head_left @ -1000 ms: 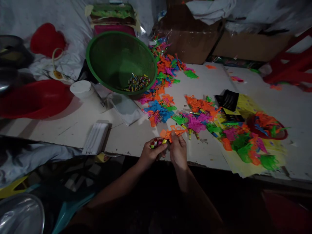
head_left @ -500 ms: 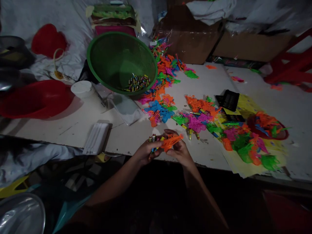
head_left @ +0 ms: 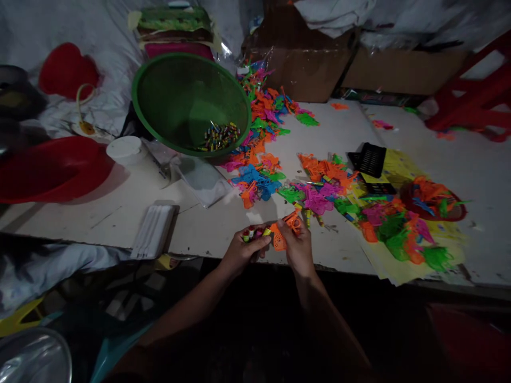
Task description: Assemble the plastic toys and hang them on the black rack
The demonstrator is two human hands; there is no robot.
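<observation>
Near the table's front edge, my left hand point(head_left: 242, 252) is closed around several small, colourful cylinders point(head_left: 250, 233), their ends poking out above the fingers. Just to its right, my right hand point(head_left: 298, 246) grips an orange plastic piece point(head_left: 279, 238) between thumb and fingers. A yellow cylinder tip point(head_left: 266, 232) from the left hand is close to the orange piece; whether they touch I cannot tell. Beyond the hands lie heaps of orange, pink, blue and green plastic pieces point(head_left: 318, 198), with some loose cylinders point(head_left: 308, 217) among them.
A green basin point(head_left: 159, 114) with many small cylinders stands at the back left. Left of it are a red basin point(head_left: 51, 170) and a white container point(head_left: 126, 150). White bars point(head_left: 154, 232) lie near the front edge. Right: a red basket point(head_left: 459, 214) of pieces on yellow sheets.
The orange piece has turned from a slanted, edge-on pose to hanging flatter and facing the camera. My right hand has changed its grip on it. The whole view has shifted slightly.
</observation>
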